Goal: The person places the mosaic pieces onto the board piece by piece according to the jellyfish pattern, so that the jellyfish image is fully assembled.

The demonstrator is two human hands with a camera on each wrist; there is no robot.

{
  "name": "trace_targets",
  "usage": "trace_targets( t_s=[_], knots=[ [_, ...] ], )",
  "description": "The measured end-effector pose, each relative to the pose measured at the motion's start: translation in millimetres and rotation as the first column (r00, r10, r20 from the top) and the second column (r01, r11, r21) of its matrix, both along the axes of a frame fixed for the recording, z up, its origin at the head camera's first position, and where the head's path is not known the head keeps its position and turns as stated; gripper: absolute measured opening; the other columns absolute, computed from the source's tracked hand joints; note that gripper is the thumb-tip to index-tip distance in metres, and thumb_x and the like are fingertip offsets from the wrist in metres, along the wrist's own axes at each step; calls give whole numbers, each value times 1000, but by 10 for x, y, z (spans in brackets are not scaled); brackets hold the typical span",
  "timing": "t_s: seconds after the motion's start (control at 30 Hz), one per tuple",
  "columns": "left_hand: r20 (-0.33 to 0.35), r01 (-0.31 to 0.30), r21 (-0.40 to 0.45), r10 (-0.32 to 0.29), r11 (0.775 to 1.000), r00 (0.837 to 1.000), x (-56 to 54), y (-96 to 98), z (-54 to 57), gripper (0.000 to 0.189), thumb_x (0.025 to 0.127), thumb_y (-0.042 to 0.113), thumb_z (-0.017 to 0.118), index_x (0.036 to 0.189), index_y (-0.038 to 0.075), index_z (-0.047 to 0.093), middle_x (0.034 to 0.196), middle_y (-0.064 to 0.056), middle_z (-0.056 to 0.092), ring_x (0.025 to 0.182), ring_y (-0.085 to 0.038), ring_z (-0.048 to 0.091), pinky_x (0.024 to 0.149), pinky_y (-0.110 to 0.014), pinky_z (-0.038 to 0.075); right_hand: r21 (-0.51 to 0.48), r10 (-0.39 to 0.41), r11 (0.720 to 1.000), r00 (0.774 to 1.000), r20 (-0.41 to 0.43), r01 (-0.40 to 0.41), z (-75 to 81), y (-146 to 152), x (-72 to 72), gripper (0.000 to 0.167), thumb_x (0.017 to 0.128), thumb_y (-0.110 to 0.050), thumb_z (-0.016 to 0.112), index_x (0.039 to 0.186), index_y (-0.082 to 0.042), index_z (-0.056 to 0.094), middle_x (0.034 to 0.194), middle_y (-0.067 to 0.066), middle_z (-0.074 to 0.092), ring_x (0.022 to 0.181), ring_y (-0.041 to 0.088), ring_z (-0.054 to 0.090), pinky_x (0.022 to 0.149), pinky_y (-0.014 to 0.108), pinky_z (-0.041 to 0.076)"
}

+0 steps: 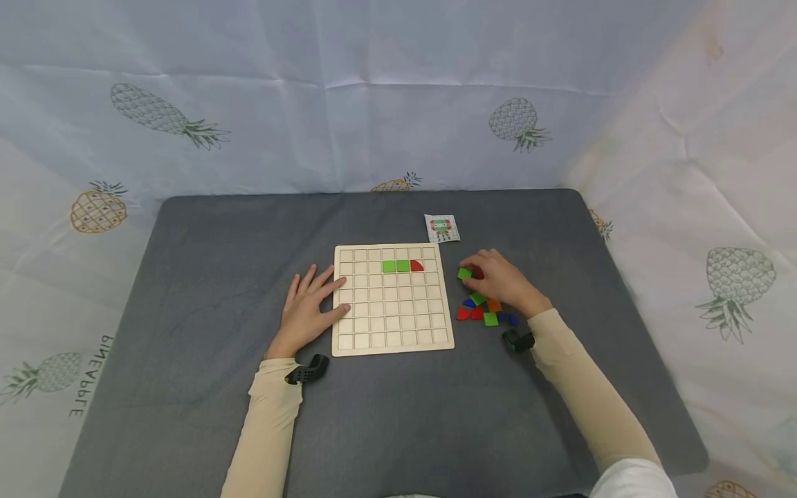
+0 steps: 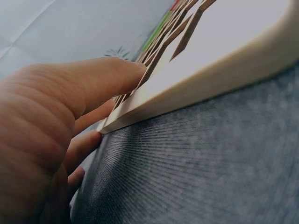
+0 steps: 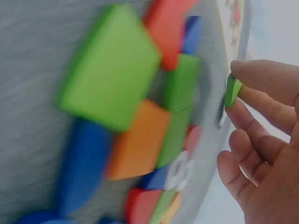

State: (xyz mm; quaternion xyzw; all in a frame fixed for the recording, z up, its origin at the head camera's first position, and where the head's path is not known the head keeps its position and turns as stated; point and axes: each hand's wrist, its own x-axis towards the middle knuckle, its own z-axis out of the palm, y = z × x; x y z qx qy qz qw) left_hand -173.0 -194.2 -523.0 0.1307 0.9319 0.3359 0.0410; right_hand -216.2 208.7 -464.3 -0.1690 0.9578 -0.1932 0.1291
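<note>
In the head view my left hand (image 1: 305, 315) lies at the left edge of a pale wooden grid board (image 1: 376, 323), fingers spread, with thumb and index fingertips on its rim. The left wrist view shows the thumb (image 2: 110, 77) on top of the edge. My right hand (image 1: 503, 280), right of the board, pinches a green square tile (image 3: 232, 90) between thumb and fingers, above the table. Two green square tiles (image 1: 396, 266) and a red tile with a rounded side (image 1: 416, 265) sit in a row in the board's upper cells.
Below the right hand lies a loose group of tiles: red pieces (image 1: 470, 313), a green square (image 1: 490, 319), an orange one (image 1: 494, 305) and blue ones (image 1: 508, 319). A printed pattern card (image 1: 442, 228) lies behind the board on the grey tabletop (image 1: 386, 415).
</note>
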Motion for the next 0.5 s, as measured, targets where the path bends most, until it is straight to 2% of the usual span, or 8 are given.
trace_targets(
  t_s=[0.17, 0.33, 0.5],
  knots=[
    [-5, 2, -3, -2, 1000, 1000, 1, 2, -4, 63, 92, 42, 72, 149, 21, 55, 167, -5, 33, 160, -31, 10, 130, -51, -6, -56, 13, 998, 1000, -7, -14, 104, -117, -91, 38, 97, -22, 70, 132, -7, 67, 114, 12, 64, 100, 26, 50, 84, 42, 49],
    [-2, -2, -3, 2, 1000, 1000, 9, 3, 5, 63, 92, 42, 72, 148, 21, 55, 166, -5, 33, 160, -31, 10, 130, -50, -6, -80, 17, 997, 1000, -12, -18, 219, -306, -192, 38, 97, -22, 70, 131, -7, 65, 121, 13, 64, 107, 28, 52, 89, 45, 52],
    [0, 0, -1, 0, 1000, 1000, 8, 3, 8, 63, 92, 42, 72, 148, 21, 55, 167, -4, 33, 160, -31, 10, 130, -50, -7, -107, 79, 991, 996, -40, -83, 295, -489, -264, 34, 96, -19, 71, 127, -5, 67, 121, 15, 65, 111, 32, 54, 92, 47, 51]
  ],
)
